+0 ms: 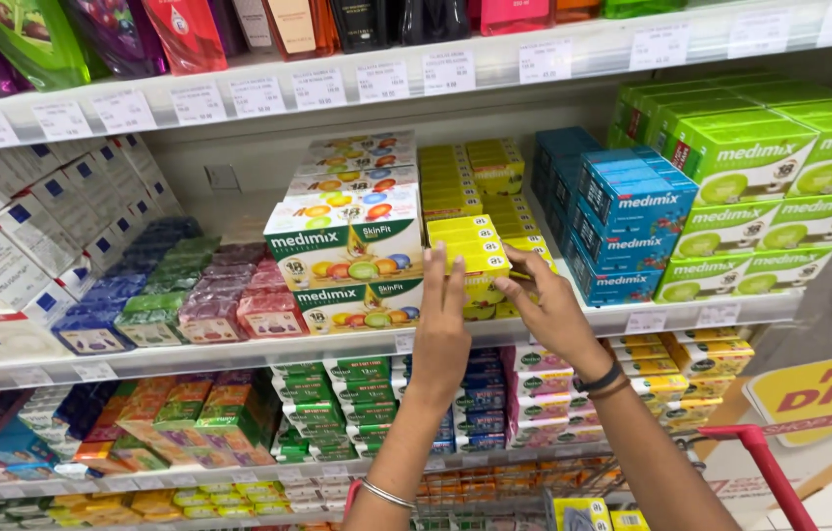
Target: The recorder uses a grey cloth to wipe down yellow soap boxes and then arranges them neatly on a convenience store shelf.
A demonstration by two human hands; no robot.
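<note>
**Inspector:** Trolley first, nearest the camera. A red handle [768,470] and a wire basket rim sit low at the right, with small yellow packs [583,512] inside. Report the hands.

**Assistant:** Both are raised to the middle shelf. The left hand [441,329], silver bangle at the wrist, has its fingers straight and pressed flat against the near side of a yellow soap box [476,251]. The right hand [550,307], dark band at the wrist, curls narrowly round the far side of the yellow stack. Whether it grips one box or merely steadies several, I cannot tell; the fingers cover the join.

**Inspector:** Progress?

**Assistant:** In my judgement, midway. The box is in contact but not yet lifted; it sits at the front of the yellow row, on the shelf edge [268,347]. Packs already in the trolley suggest some picking is done.

**Inspector:** Materials?

**Assistant:** Printed glossy card, rectangular, sharp-cornered, stacked flat. Left of the yellow row stand larger white-and-green multipack cartons [345,246] with fruit pictures; right of it, blue cartons [627,231], then bright green cartons [755,187].

**Inspector:** Further back?

**Assistant:** The top shelf holds soft, shiny refill pouches [32,34], with paper price labels [317,88] along its white rail.
</note>
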